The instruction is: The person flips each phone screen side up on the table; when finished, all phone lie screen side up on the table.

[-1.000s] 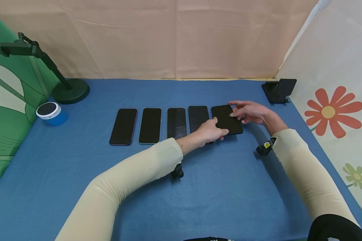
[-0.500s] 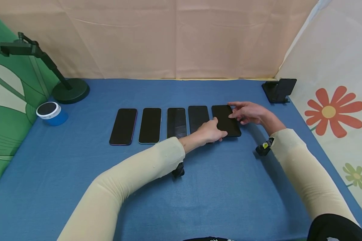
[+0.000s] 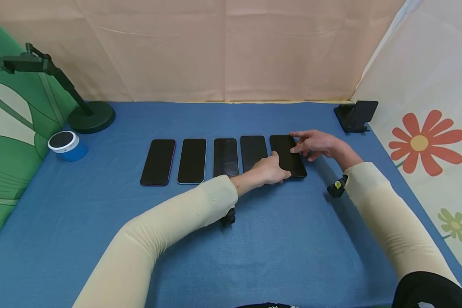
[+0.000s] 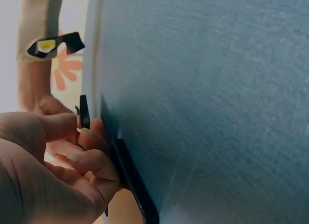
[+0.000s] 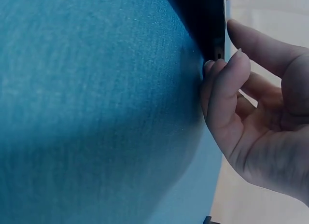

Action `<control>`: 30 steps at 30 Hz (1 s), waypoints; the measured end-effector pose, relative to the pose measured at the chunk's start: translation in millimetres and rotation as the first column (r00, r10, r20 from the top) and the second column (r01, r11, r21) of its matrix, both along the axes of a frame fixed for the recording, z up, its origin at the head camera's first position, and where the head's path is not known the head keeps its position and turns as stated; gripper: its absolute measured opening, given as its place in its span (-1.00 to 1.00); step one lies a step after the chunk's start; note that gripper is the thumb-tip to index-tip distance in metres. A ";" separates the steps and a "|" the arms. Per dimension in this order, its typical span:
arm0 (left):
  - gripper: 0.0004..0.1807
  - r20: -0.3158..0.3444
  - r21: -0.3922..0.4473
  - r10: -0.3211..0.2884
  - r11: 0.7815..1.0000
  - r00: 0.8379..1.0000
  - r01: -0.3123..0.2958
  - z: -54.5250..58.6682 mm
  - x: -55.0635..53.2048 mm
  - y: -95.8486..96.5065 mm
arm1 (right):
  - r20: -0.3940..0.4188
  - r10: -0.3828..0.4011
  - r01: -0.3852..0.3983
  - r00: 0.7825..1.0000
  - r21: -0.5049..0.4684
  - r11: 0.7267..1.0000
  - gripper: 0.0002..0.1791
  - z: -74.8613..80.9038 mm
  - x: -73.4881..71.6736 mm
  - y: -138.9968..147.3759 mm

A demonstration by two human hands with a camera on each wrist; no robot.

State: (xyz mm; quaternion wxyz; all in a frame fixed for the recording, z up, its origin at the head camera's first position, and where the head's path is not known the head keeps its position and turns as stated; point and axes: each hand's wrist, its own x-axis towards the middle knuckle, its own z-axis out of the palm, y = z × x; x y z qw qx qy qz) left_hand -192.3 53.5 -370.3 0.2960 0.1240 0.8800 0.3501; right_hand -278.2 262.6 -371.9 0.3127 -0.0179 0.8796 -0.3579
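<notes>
Several dark smartphones lie in a row across the blue table. In the head view both hands are on the rightmost black smartphone (image 3: pixel 282 146). My left hand (image 3: pixel 268 169) holds its near left part, thumb towards the near edge. My right hand (image 3: pixel 316 143) grips its right side, one finger reaching to the far edge and the thumb over the screen. The right wrist view shows curled fingers at the edge of the phone (image 5: pixel 211 14); in the left wrist view, bent fingers meet the phone's dark edge (image 4: pixel 131 178). Immediately left lies another phone (image 3: pixel 253 149), partly hidden by my left hand.
Left of these lie a phone with a reflection (image 3: pixel 225 156), a pale-rimmed phone (image 3: pixel 191 161) and a purple-edged phone (image 3: pixel 158 162). A black stand (image 3: pixel 356 116) is at the back right. A dark lamp (image 3: pixel 91 116) and a blue-and-white tub (image 3: pixel 72 149) stand at the left.
The rightmost phone has turned slightly, its near end shifting left, so it lies less slanted. Both hands have moved slightly with it. The other phones keep their places.
</notes>
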 end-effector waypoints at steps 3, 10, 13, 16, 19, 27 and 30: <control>-0.01 0.036 0.025 -0.003 1.000 0.999 0.002 2.8 -0.4 -1.3 | -0.001 0.004 -0.004 1.000 0.004 1.000 -0.14 0.5 -0.2 -0.3; -0.09 0.086 0.026 -0.042 0.999 0.995 0.040 5.3 -3.3 -2.9 | -0.023 0.001 -0.001 1.000 0.000 1.000 -0.13 3.7 4.8 -2.8; -0.29 0.110 0.042 -0.054 0.998 0.992 0.050 6.7 -4.7 -4.5 | -0.033 0.005 -0.004 0.999 0.015 1.000 -0.14 4.1 5.7 -4.6; -0.48 0.135 0.061 -0.061 0.997 0.989 0.054 9.2 -6.6 -6.4 | -0.038 0.008 -0.006 0.999 0.031 0.999 -0.15 3.7 5.5 -5.9; -0.43 0.114 0.033 -0.066 0.997 0.991 0.063 12.2 -8.7 -7.7 | -0.034 0.011 -0.009 0.999 0.045 0.999 -0.16 3.0 4.7 -6.7; -0.12 -0.294 -0.453 -0.282 0.882 0.913 0.127 10.5 1.9 -3.0 | -0.052 0.020 -0.016 0.998 0.075 0.997 -0.22 3.7 3.4 -5.5; -0.11 -0.367 -0.517 -0.342 0.848 0.865 0.116 4.3 9.3 -0.4 | -0.057 0.023 -0.018 0.998 0.082 0.996 -0.22 4.2 3.2 -5.3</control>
